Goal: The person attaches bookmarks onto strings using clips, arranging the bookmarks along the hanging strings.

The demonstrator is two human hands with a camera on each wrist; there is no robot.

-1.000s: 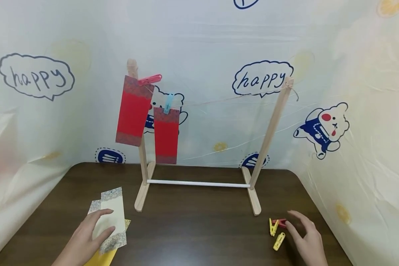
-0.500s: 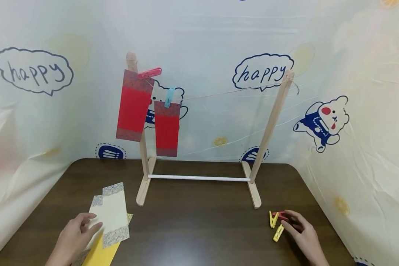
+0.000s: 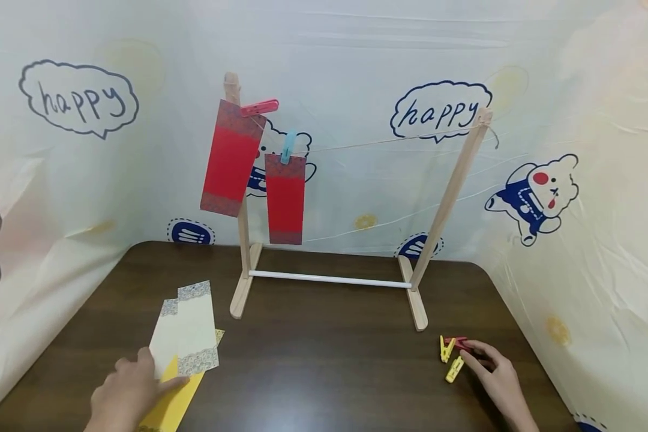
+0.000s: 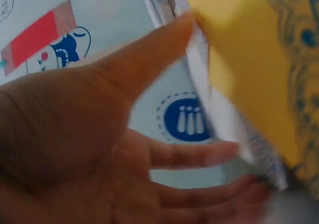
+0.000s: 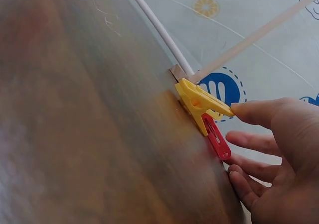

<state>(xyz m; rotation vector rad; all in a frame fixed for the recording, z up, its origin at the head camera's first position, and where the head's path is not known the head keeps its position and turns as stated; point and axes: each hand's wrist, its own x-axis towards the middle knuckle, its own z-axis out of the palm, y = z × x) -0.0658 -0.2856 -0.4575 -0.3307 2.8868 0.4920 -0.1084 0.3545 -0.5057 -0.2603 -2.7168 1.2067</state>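
Observation:
My left hand [image 3: 124, 387] is at the lower left over overlapping paper cards. Its thumb extends over the yellow card [image 3: 180, 399], and its fingers are spread beside the white cards [image 3: 195, 321]. In the left wrist view the thumb tip meets the edge of the yellow card [image 4: 244, 59]. At the right, my right hand [image 3: 497, 375] reaches with loosely bent fingers to two yellow clothespins and a red clothespin [image 3: 456, 342]. The right wrist view has its thumb tip at one yellow clothespin [image 5: 197, 102], with other fingertips close by the red clothespin [image 5: 218, 140].
A wooden stand [image 3: 450, 195] with a white crossbar [image 3: 329, 279] stands at the back of the brown table [image 3: 324, 360]. From its string [image 3: 378, 143] hang two red cards [image 3: 286, 201], held by a pink clothespin [image 3: 259, 107] and a blue clothespin [image 3: 288, 147].
My left hand has shifted over the cards, its thumb now stretched across the yellow one. My right hand has come closer to the clothespins. The head view has tilted down slightly.

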